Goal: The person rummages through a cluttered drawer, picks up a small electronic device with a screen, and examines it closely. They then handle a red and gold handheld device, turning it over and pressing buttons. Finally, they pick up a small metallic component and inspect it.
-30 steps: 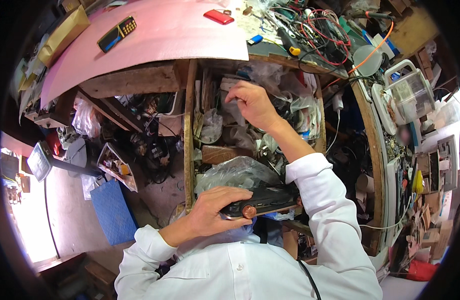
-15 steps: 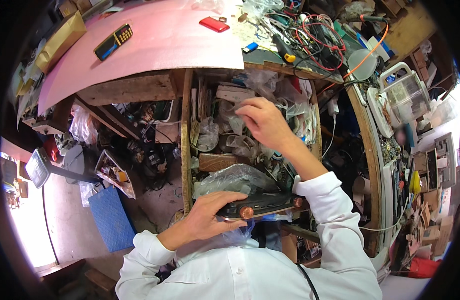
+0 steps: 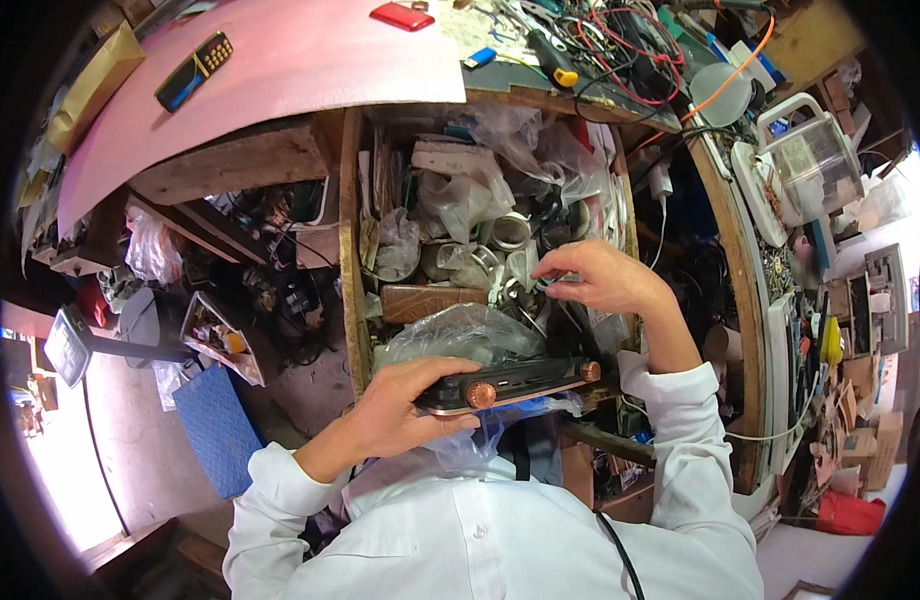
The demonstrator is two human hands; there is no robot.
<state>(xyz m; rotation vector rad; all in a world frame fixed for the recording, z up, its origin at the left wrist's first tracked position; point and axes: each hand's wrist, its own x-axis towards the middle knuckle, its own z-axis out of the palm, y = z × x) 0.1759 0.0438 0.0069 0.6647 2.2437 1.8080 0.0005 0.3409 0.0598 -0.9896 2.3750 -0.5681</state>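
Note:
A black device [image 3: 520, 382] with two copper-coloured knobs, much like a portable radio, lies at the drawer's near edge. My left hand [image 3: 405, 405] grips its left end, thumb below and fingers over the top. Over the right middle of the open drawer [image 3: 352, 290], my right hand [image 3: 610, 280] has its fingers bent and a little apart, close to small metal parts. Nothing shows plainly between them. Beside these fingers are a grey ring-shaped part [image 3: 510, 232] and crumpled clear plastic bags [image 3: 465, 200]. A brown box [image 3: 432, 302] sits left of them, behind another clear bag [image 3: 465, 335].
Beyond the drawer, a pink sheet [image 3: 300, 60] covers the bench, carrying a black-and-gold keypad phone [image 3: 194, 72] and a red phone-like object [image 3: 402, 16]. Tangled test leads [image 3: 635, 45] and a screwdriver [image 3: 552, 60] lie right of it. Wooden drawer walls flank my right arm.
My right hand has moved nearer and to the right, from above the bags at the back to the small parts. My left hand keeps its grip on the device. The view has shifted slightly.

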